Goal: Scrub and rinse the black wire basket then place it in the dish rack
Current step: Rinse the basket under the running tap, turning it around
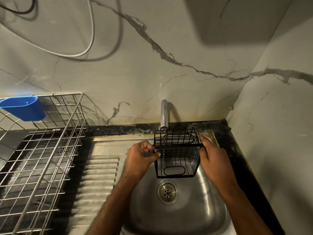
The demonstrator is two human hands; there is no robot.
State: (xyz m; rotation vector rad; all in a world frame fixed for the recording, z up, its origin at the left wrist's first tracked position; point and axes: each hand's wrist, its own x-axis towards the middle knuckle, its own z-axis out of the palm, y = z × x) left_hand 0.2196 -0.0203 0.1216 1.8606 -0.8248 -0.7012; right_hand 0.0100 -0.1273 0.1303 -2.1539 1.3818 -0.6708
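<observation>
Rinsing step, by the look of it: black wire basket [177, 152] held over the steel sink [203, 192], directly under the tap spout [164, 114], above the drain [167, 192]. Left hand [141, 157] curled round the rim bar at the basket's 9 o'clock end; right hand [214, 160] gripping the 3 o'clock end, fingers wrapped over the bar. Best rotated slowly under the spout so every wire gets flow, grip kept firm on both ends. Long axis running 9 to 3 o'clock; open mouth tipped toward 12 o'clock, base facing 6. Dish rack [42, 150] waiting at 9 o'clock, blue cup [25, 107] hung on its far rim
</observation>
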